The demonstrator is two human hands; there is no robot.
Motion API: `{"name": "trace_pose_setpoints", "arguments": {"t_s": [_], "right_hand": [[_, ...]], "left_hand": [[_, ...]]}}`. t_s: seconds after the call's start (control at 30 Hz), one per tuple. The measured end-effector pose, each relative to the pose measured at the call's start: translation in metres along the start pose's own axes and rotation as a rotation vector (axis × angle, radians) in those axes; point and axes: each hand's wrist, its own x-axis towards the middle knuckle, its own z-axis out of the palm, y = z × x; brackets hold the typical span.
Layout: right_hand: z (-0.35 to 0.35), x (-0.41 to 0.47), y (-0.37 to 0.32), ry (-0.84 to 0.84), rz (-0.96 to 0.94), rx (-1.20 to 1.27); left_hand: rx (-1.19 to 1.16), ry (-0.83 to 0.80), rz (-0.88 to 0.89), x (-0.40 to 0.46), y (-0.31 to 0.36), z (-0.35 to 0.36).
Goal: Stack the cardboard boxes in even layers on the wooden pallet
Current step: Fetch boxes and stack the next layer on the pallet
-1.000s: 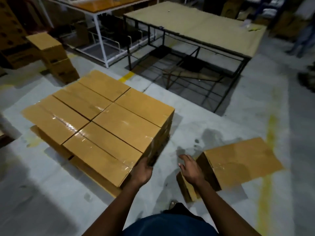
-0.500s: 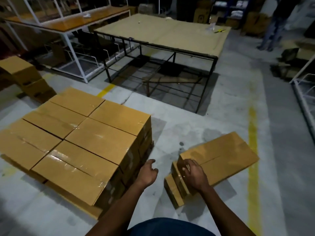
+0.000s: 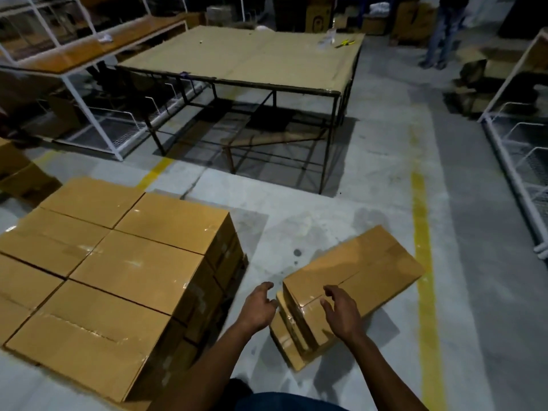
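A block of taped cardboard boxes (image 3: pixel 124 271) fills the left of the head view, its top layer level; the wooden pallet beneath it is hidden. To the right, a small pile of cardboard boxes (image 3: pixel 364 271) lies on the concrete floor. My left hand (image 3: pixel 257 307) hangs beside the pile's near left corner, fingers loosely curled, holding nothing. My right hand (image 3: pixel 341 314) hovers over the near end of the top box with fingers spread and bent. I cannot tell whether it touches the box.
A metal-framed table with a cardboard top (image 3: pixel 246 57) stands ahead. White wire racks stand at the left (image 3: pixel 89 93) and right (image 3: pixel 522 137). More boxes (image 3: pixel 20 176) sit far left. A person (image 3: pixel 441 34) stands at the back right. A yellow floor line (image 3: pixel 424 262) runs past the pile.
My left hand has left the stacked block's corner and moved right toward the floor pile. My right hand came to the pile's near end and now hovers over its top. The view has swung right.
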Motion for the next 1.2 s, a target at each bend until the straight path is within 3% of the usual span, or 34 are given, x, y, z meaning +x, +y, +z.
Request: {"name": "trace_pose_setpoints", "arguments": {"t_s": [0.33,0.7,1.2], "right_hand": [[-0.005,0.045,0.021,0.139,0.156,-0.013],[-0.002,0.089,-0.013,0.306,0.449,0.049],[-0.023,0.095,0.009,0.371,0.66,0.135]], "left_hand": [[0.111,-0.157,0.099,0.104,0.027,-0.013],[0.166,-0.349,0.197,0.207,0.04,-0.05],[0.231,-0.434,0.196,0.247,0.089,-0.016]]}}
